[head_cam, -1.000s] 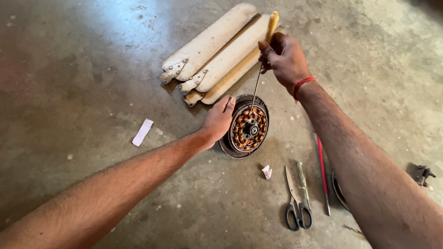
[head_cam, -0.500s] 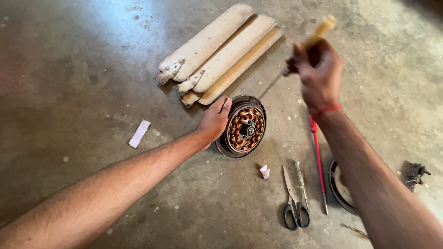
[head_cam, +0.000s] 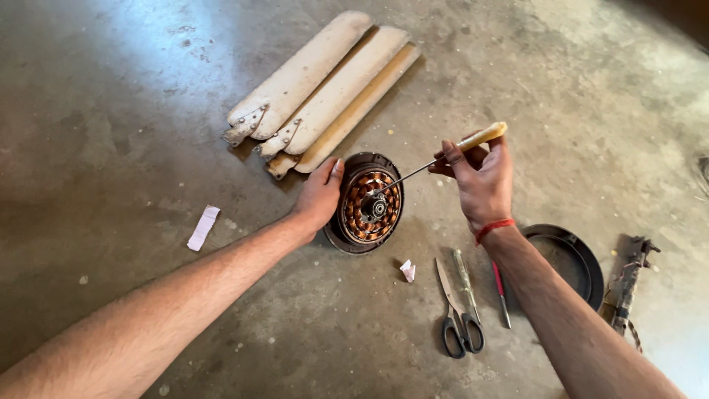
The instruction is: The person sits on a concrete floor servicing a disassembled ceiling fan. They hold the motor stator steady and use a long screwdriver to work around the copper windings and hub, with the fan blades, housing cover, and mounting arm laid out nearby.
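Soft daylight pours from the upper left, glaring pale on the concrete floor [head_cam: 148, 66]. Short shadows fall under the arms. Sharp centre, slight wide-angle stretch toward the edges.

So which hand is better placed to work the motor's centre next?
Right hand, probably: it holds the screwdriver, whose tip is at the motor hub. The left hand grips the motor's rim.

Copper-wound metal motor [head_cam: 369, 205], yellowish wooden-looking screwdriver handle [head_cam: 484, 136], dull cream blades [head_cam: 325, 81], rough matt concrete floor [head_cam: 111, 111].
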`<action>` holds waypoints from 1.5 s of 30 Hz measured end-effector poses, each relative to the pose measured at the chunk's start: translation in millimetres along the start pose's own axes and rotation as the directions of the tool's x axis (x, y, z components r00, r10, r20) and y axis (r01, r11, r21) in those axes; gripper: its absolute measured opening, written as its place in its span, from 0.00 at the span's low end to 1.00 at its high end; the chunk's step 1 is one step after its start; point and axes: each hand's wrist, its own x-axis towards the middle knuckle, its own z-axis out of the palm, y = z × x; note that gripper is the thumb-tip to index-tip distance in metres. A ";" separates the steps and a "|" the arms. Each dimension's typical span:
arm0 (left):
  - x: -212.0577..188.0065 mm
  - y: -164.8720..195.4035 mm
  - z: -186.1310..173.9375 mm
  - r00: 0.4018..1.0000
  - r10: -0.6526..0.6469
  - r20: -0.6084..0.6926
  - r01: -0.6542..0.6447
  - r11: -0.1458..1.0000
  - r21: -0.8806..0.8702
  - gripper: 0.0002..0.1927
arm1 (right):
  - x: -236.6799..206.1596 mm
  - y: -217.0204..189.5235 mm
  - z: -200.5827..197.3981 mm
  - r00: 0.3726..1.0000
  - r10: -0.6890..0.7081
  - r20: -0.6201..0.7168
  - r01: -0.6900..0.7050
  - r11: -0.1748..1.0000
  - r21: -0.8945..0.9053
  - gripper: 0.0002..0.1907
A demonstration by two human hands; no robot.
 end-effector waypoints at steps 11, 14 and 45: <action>-10.3 17.8 -8.6 0.996 -0.040 0.084 0.039 0.999 0.008 0.23 | -7.2 41.3 -31.7 0.983 0.069 -0.172 -0.040 0.985 0.167 0.18; -10.4 15.9 -7.7 0.997 -0.022 0.076 0.020 0.999 0.031 0.22 | -15.4 53.6 -38.8 0.971 0.088 -0.224 -0.041 0.978 0.207 0.16; -7.9 9.5 -10.4 0.994 -0.010 0.104 0.011 1.000 -0.012 0.21 | -39.0 66.0 -46.6 0.936 0.208 -0.284 -0.129 0.953 0.276 0.17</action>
